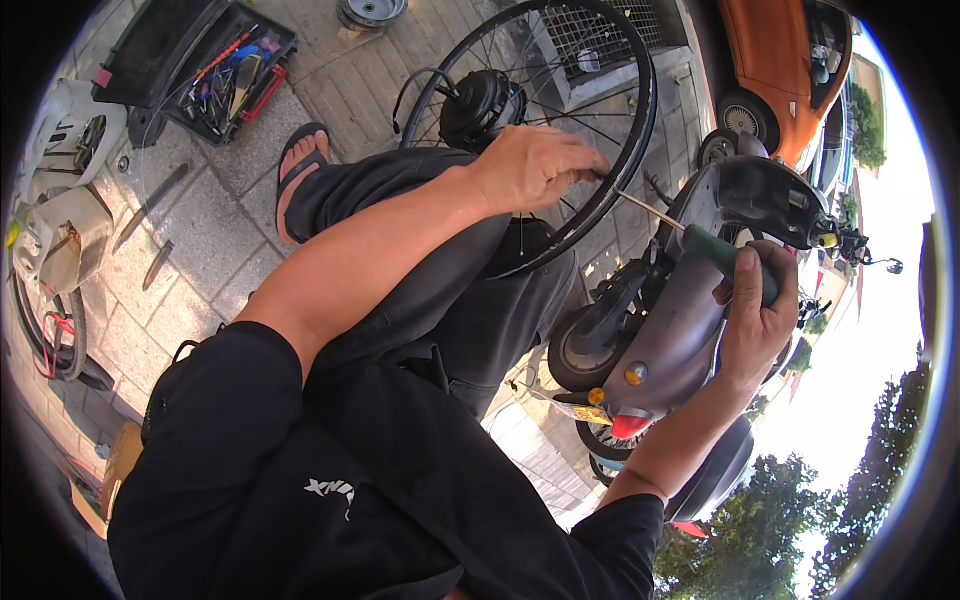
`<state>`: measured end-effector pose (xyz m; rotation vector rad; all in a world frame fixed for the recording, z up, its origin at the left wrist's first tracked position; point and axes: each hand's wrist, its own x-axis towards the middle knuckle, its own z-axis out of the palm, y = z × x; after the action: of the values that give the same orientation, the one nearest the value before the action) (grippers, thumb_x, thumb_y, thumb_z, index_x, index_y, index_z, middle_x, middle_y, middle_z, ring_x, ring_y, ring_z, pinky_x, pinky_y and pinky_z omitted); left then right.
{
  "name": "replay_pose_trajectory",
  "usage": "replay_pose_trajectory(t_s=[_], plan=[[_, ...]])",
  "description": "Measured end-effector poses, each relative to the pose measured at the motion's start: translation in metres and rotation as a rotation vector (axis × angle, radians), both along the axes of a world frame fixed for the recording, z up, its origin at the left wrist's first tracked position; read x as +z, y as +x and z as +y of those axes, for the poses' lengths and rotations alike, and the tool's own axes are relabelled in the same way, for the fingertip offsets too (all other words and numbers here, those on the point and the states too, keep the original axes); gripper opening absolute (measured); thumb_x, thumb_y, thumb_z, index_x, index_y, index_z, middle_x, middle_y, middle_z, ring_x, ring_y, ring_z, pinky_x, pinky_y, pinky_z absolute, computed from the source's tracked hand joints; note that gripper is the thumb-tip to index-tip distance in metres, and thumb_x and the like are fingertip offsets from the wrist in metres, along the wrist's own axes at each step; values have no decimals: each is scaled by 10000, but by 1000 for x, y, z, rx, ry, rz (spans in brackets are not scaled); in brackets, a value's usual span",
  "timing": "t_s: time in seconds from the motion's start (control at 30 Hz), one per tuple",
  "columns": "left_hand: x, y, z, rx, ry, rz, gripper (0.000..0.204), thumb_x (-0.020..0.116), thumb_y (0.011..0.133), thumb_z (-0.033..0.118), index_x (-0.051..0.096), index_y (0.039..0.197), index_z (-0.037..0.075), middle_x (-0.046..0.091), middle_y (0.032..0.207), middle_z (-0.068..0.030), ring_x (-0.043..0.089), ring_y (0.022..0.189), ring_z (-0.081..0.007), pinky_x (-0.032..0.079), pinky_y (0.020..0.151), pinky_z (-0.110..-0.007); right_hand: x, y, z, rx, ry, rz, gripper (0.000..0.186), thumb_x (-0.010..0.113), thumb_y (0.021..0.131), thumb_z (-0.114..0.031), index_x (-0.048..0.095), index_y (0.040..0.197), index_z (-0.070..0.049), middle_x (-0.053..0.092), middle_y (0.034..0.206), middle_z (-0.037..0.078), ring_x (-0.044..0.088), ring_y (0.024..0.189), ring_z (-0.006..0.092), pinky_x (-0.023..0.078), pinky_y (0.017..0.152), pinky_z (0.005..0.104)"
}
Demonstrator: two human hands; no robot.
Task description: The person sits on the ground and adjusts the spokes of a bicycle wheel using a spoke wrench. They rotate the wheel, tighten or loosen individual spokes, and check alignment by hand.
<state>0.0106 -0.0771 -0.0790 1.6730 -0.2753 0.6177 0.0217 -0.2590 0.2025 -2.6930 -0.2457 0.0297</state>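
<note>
A spoked wheel (640, 120) with a black rim and a black hub motor (478, 108) stands tilted between my legs. My left hand (540, 168) is at the rim's inner side, fingers curled and pressed together; whatever they pinch is too small or hidden to name. My right hand (762, 315) is wrapped round the green handle of a screwdriver (708, 250). Its thin shaft points left, and the tip meets the outer side of the rim close to my left fingertips. A dark cable comes out of the hub.
An open black toolbox (235, 85) with several tools lies at the far left. Loose flat metal pieces (150, 208) are on the paving. A grey scooter (660, 330) stands close on the right, an orange car (775, 70) beyond it. A metal grate (600, 40) is behind the wheel.
</note>
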Motion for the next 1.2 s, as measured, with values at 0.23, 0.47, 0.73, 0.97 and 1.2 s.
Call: replay_pose_trajectory(t_s=[0.23, 0.47, 0.73, 0.97, 1.2], plan=[[1, -2, 5, -1, -29, 1, 303, 595, 824, -39, 727, 1059, 99, 758, 931, -46, 737, 887, -270, 594, 737, -394, -8, -13, -7, 336, -40, -125, 340, 756, 927, -98, 610, 1209, 25, 637, 1104, 92, 619, 985, 183, 491, 914, 309], [-1, -1, 0, -32, -75, 2, 234, 626, 855, -9, 737, 1042, 76, 768, 967, -72, 737, 908, -297, 594, 746, -404, -1, -18, -15, 234, -74, -42, 318, 740, 940, -104, 615, 1208, 12, 613, 1155, 101, 621, 973, 183, 492, 894, 299], [-6, -2, 1, -18, -3, 39, 124, 706, 923, 130, 740, 1003, 41, 754, 944, -100, 721, 881, -337, 578, 720, -428, 8, -6, -2, 420, -2, 31, 354, 729, 914, -14, 579, 1235, -2, 617, 1231, 151, 596, 1155, 232, 457, 1053, 358], [-5, -2, -1, -19, -30, 43, 102, 708, 918, 114, 734, 982, 38, 751, 942, -113, 720, 883, -341, 578, 725, -430, 10, -8, 10, 283, -102, -27, 303, 759, 953, -100, 635, 1209, 5, 670, 1101, 109, 639, 971, 167, 500, 905, 295], [-4, -2, -1, -16, -40, 14, 78, 700, 917, 80, 724, 976, 35, 745, 920, -119, 720, 873, -357, 579, 755, -423, 3, -16, 11, 149, -72, -26, 398, 761, 988, -271, 664, 1271, -8, 691, 1022, 86, 645, 928, 150, 509, 873, 296]])
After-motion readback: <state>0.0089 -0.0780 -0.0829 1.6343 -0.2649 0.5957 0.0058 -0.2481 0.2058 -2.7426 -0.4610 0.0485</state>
